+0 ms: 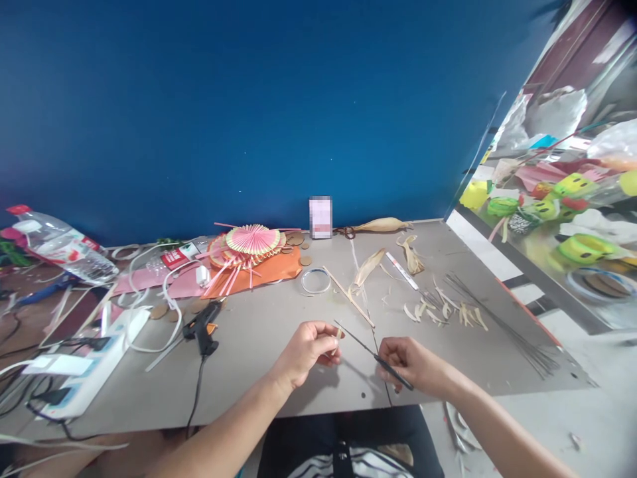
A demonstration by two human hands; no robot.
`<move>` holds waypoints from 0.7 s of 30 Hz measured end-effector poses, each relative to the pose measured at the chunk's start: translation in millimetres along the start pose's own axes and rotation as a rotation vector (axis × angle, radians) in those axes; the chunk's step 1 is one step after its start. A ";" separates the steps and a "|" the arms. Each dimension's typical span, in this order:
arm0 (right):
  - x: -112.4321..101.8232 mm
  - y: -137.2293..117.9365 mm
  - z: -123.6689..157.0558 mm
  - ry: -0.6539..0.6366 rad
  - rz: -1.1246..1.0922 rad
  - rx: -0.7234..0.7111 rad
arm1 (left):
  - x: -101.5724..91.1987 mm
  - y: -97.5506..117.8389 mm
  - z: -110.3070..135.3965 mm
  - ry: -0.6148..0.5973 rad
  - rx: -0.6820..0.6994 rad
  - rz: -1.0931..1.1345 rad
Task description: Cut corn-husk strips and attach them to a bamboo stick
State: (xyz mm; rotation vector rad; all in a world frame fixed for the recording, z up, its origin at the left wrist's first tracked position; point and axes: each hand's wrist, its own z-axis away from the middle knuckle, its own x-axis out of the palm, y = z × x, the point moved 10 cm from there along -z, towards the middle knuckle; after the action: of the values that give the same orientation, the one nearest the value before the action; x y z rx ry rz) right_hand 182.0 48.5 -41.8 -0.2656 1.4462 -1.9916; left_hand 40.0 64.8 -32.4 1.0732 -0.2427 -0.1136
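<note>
My left hand (316, 346) is closed, pinching a small pale strip (339, 331) that looks like dried husk between thumb and fingers. In my right hand (411, 365) are black-handled scissors (381, 362), seen nearly edge-on. Their thin tips point left and end close beside the pale strip; whether they touch it I cannot tell. Beyond my hands lie a thin wooden stick (348, 297) and a dried husk (369, 269). Several curled husk pieces (442, 309) are scattered to the right, near a bundle of thin wires (512, 328).
To the left are a black glue gun (202, 328), a white power strip (99, 372) with cables, and a plastic bottle (64, 245). A pink paper fan (256, 240) rests on orange sheet (279, 269). A wire coil (315, 281) and white marker (402, 271) lie before the blue panel (298, 119).
</note>
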 end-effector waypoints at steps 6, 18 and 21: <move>2.9 1.2 0.6 -0.080 -0.018 0.013 | -2.4 6.1 0.0 -0.005 0.024 -0.020; 2.6 6.8 -0.9 -0.052 -0.063 0.017 | -0.8 5.1 -1.1 -0.020 0.027 -0.021; 3.7 4.7 -0.9 -0.028 -0.098 0.022 | -1.4 3.5 -2.2 -0.016 0.027 0.001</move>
State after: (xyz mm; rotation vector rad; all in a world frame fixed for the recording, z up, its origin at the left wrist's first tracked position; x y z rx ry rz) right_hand 180.6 46.1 -47.1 -0.3595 1.4174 -2.0722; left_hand 39.1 68.6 -30.5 1.0991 -0.2597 -0.1178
